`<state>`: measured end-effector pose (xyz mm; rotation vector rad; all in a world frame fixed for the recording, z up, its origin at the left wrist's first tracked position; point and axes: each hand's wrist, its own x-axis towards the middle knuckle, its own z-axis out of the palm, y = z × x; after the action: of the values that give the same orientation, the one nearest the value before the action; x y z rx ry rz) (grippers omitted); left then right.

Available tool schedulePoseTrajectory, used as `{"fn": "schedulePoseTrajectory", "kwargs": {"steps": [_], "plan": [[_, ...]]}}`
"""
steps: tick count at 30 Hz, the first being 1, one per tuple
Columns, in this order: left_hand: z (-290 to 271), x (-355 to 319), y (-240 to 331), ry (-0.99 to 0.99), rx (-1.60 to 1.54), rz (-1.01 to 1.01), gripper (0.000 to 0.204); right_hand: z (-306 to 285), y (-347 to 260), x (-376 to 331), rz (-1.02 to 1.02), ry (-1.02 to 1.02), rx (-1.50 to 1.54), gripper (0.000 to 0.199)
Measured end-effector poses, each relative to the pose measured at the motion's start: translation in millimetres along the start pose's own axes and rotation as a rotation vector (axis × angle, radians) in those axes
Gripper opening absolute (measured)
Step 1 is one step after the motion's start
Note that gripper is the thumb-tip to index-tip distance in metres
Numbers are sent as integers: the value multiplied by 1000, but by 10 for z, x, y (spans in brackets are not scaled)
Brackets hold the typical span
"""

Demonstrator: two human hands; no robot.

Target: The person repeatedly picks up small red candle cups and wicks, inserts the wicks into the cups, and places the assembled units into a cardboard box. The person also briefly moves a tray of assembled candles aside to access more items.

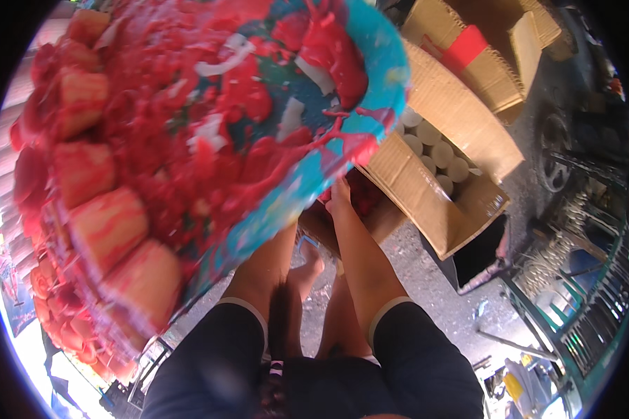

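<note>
My left forearm reaches up from the lower edge and passes behind a large blue tray (pixel 391 63), which hides my left hand. My right hand (pixel 339 195) is at an opening of brown cardboard (pixel 384 218), just below the tray's rim. Dark red pieces (pixel 363 199) lie inside that opening, beside my right hand. Its fingers are mostly covered by the tray, so what they hold does not show. Glossy red, wax-like material (pixel 223 167) is smeared over the tray, with whitish scraps (pixel 290 119) in it. Red-streaked orange blocks (pixel 112 223) line the tray's left side.
An open cardboard box (pixel 461 223) with several whitish round-ended cylinders (pixel 440 153) stands to the right. Another open box (pixel 496 63) is beyond it. A green metal rack (pixel 594 307) is at far right. Orange-red pieces (pixel 63 314) are stacked at lower left.
</note>
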<state>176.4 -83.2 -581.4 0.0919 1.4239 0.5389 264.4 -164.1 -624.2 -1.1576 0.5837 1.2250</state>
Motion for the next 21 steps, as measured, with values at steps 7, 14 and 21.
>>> {"fn": "schedulePoseTrajectory", "kwargs": {"steps": [7,14,21], "plan": [[-316,1163,-209,43,-161,16,30,169,341,1061,-144,94,-203,34],[-188,434,-69,188,-23,-13,32,574,-255,112,-59,80,-367,38],[-300,-1554,-160,49,375,214,28,428,-968,-1755,-178,59,-479,38]]}}
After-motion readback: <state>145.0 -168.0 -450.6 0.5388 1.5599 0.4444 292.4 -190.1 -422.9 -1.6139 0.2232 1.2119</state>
